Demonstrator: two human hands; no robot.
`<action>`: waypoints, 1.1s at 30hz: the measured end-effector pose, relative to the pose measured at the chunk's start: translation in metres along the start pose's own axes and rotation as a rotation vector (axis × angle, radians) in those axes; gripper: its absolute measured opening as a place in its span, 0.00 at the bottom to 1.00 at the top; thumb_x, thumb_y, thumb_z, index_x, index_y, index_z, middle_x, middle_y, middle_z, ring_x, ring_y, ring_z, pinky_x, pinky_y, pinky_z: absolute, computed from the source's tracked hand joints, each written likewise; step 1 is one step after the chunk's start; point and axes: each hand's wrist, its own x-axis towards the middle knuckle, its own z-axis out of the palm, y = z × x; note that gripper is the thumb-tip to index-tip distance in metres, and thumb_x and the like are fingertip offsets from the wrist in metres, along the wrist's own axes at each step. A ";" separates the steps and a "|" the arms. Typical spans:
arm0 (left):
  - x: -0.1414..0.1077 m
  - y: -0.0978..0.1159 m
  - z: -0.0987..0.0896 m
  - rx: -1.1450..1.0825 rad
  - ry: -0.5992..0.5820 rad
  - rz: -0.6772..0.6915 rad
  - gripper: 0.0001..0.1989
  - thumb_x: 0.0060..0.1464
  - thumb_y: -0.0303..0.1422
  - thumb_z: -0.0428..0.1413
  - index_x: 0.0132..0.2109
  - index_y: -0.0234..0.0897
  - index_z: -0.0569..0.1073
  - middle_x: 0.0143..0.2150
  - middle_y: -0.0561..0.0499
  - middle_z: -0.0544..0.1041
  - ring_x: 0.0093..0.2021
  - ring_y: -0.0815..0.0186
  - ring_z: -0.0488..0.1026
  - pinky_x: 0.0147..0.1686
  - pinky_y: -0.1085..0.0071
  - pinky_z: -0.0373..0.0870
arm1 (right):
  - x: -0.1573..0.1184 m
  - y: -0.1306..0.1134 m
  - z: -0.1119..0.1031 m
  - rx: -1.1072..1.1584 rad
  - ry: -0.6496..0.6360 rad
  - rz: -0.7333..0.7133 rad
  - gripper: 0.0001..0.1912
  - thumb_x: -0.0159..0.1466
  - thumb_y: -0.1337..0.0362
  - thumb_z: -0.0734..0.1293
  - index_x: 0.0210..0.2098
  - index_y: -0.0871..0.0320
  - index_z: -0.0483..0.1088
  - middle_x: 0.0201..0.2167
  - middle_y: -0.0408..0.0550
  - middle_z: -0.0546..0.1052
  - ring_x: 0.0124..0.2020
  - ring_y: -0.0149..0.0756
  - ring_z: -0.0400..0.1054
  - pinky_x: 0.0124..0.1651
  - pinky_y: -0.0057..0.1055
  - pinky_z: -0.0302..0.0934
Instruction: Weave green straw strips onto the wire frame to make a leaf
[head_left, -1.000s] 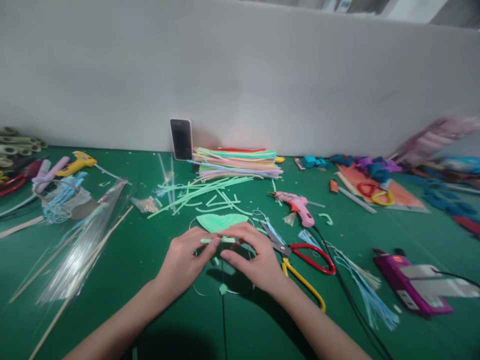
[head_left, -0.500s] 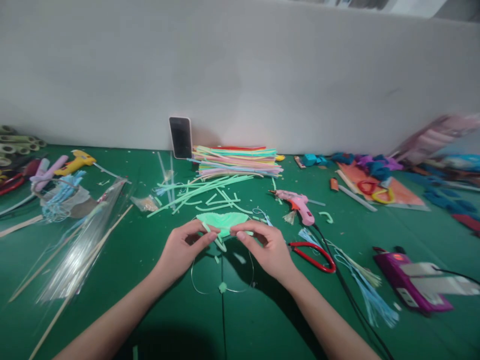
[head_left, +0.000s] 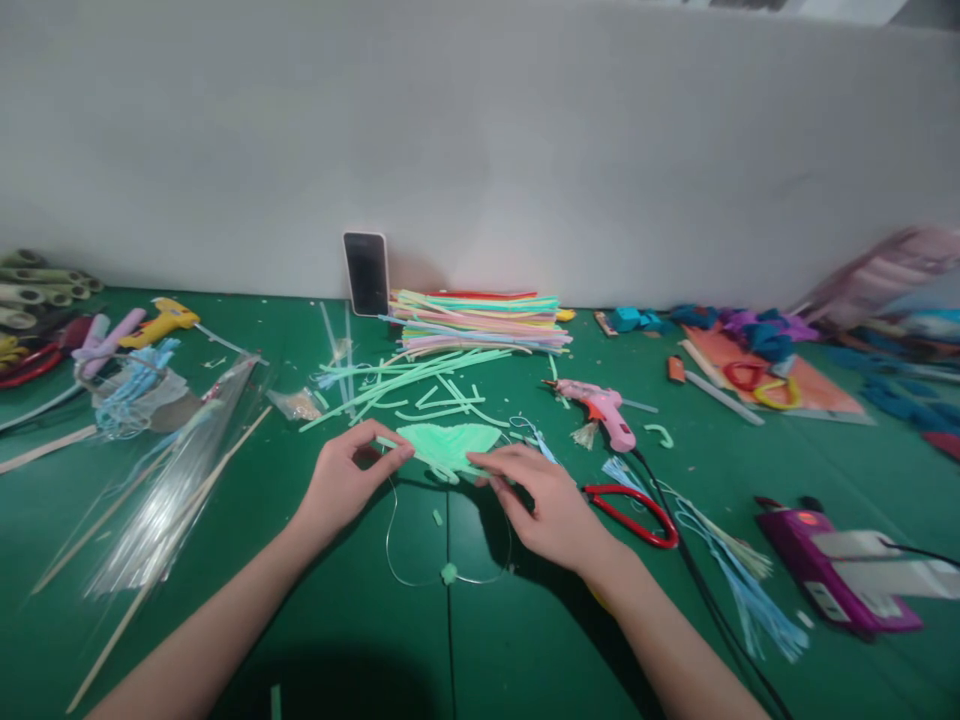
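Note:
A mint-green fuzzy piece [head_left: 452, 438] with a wavy top edge lies on the table between my hands. Along its lower edge runs a light-green pipe cleaner [head_left: 420, 459]. My left hand [head_left: 346, 485] pinches the pipe cleaner's left end between thumb and forefinger. At the other end, my right hand [head_left: 544, 502] has its fingers closed on the pipe cleaner, partly covering it and the fuzzy piece's right side. A thin clear loop [head_left: 391, 545] hangs toward me on the tabletop, with a small green knob [head_left: 448, 574] at its lowest point.
Green pipe cleaners [head_left: 420, 385] lie loose ahead, before a multicoloured bundle [head_left: 480, 322] and an upright phone [head_left: 367, 274]. To the right are a pink glue gun [head_left: 596, 408], red-handled pliers [head_left: 637, 518], blue tassels [head_left: 757, 590] and a purple power strip [head_left: 825, 570]. Sticks and clear film [head_left: 165, 490] lie left.
My left hand has moved left, away from my right, with the pipe cleaner now stretched between them. My right hand has turned flatter, its fingers over the fuzzy piece's right edge.

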 end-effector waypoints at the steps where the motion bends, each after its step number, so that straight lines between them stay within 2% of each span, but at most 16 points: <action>1: 0.002 -0.003 -0.004 0.025 -0.003 0.017 0.11 0.53 0.41 0.61 0.34 0.38 0.77 0.34 0.51 0.78 0.33 0.66 0.73 0.33 0.71 0.67 | -0.001 0.005 -0.002 -0.043 0.000 -0.006 0.21 0.64 0.76 0.60 0.53 0.55 0.70 0.38 0.46 0.80 0.47 0.39 0.69 0.49 0.39 0.64; 5: 0.008 -0.012 -0.019 0.143 -0.028 0.129 0.08 0.54 0.39 0.61 0.33 0.39 0.77 0.34 0.52 0.78 0.35 0.65 0.73 0.36 0.69 0.67 | -0.002 0.021 -0.007 -0.153 0.013 -0.023 0.21 0.62 0.79 0.60 0.49 0.55 0.73 0.40 0.47 0.80 0.49 0.41 0.67 0.50 0.41 0.64; 8: 0.009 -0.013 -0.024 0.245 -0.049 0.266 0.08 0.57 0.38 0.60 0.34 0.39 0.76 0.33 0.51 0.77 0.35 0.65 0.73 0.37 0.69 0.69 | -0.002 0.023 -0.007 -0.187 0.031 -0.032 0.20 0.62 0.79 0.60 0.46 0.56 0.73 0.41 0.48 0.79 0.48 0.41 0.67 0.50 0.40 0.63; 10: 0.007 -0.008 -0.025 0.361 -0.070 0.446 0.06 0.58 0.35 0.59 0.36 0.38 0.76 0.34 0.50 0.77 0.37 0.65 0.73 0.39 0.67 0.69 | -0.002 0.020 -0.004 -0.213 0.028 -0.036 0.19 0.62 0.79 0.59 0.46 0.58 0.72 0.42 0.50 0.78 0.48 0.41 0.67 0.50 0.40 0.63; 13: -0.002 0.007 -0.024 0.685 -0.083 0.794 0.02 0.58 0.31 0.59 0.39 0.38 0.76 0.36 0.49 0.78 0.40 0.61 0.74 0.42 0.63 0.69 | -0.001 0.012 0.005 -0.322 -0.001 -0.024 0.20 0.61 0.79 0.59 0.49 0.60 0.70 0.42 0.51 0.78 0.47 0.42 0.67 0.50 0.41 0.63; 16: -0.014 0.024 -0.021 0.945 -0.043 0.996 0.05 0.58 0.25 0.58 0.41 0.36 0.77 0.37 0.48 0.80 0.44 0.57 0.74 0.47 0.57 0.68 | 0.001 0.005 0.014 -0.486 0.008 -0.057 0.26 0.60 0.81 0.58 0.55 0.59 0.68 0.45 0.52 0.77 0.48 0.44 0.66 0.53 0.45 0.59; 18: -0.020 0.033 -0.018 1.046 -0.057 1.036 0.10 0.59 0.22 0.55 0.45 0.34 0.77 0.35 0.48 0.80 0.44 0.55 0.75 0.50 0.53 0.67 | 0.004 0.000 0.019 -0.599 0.049 -0.091 0.28 0.61 0.81 0.58 0.58 0.56 0.66 0.48 0.52 0.77 0.52 0.46 0.65 0.57 0.50 0.55; 21: -0.026 0.037 -0.013 1.168 -0.114 1.000 0.15 0.60 0.22 0.52 0.52 0.33 0.75 0.35 0.46 0.81 0.46 0.51 0.76 0.53 0.48 0.65 | 0.008 -0.006 0.025 -0.748 0.130 -0.109 0.25 0.65 0.77 0.60 0.58 0.51 0.66 0.53 0.50 0.76 0.56 0.50 0.62 0.61 0.58 0.46; 25: -0.030 0.033 -0.005 1.248 -0.168 0.915 0.21 0.61 0.22 0.49 0.60 0.34 0.70 0.35 0.44 0.80 0.48 0.50 0.76 0.56 0.46 0.64 | 0.009 -0.008 0.032 -0.794 0.219 -0.106 0.10 0.67 0.65 0.65 0.48 0.50 0.73 0.50 0.47 0.77 0.61 0.54 0.58 0.63 0.65 0.35; 27: -0.031 0.030 -0.002 1.247 -0.199 0.888 0.25 0.60 0.21 0.49 0.63 0.34 0.66 0.34 0.44 0.80 0.47 0.50 0.76 0.56 0.45 0.63 | 0.009 -0.007 0.035 -0.781 0.242 -0.101 0.05 0.67 0.63 0.66 0.41 0.51 0.74 0.46 0.45 0.79 0.61 0.54 0.58 0.63 0.65 0.32; 29: -0.032 0.029 0.001 1.230 -0.216 0.891 0.26 0.59 0.20 0.50 0.64 0.33 0.66 0.33 0.44 0.79 0.47 0.49 0.76 0.56 0.44 0.63 | 0.008 -0.007 0.037 -0.777 0.233 -0.093 0.05 0.67 0.66 0.66 0.42 0.52 0.73 0.43 0.45 0.79 0.60 0.52 0.59 0.64 0.64 0.30; 33: -0.033 0.028 0.005 1.193 -0.208 0.929 0.21 0.59 0.20 0.50 0.59 0.29 0.70 0.35 0.41 0.79 0.46 0.48 0.76 0.54 0.44 0.65 | 0.008 -0.007 0.038 -0.791 0.157 -0.079 0.13 0.67 0.68 0.65 0.50 0.50 0.71 0.40 0.46 0.78 0.54 0.49 0.62 0.64 0.62 0.32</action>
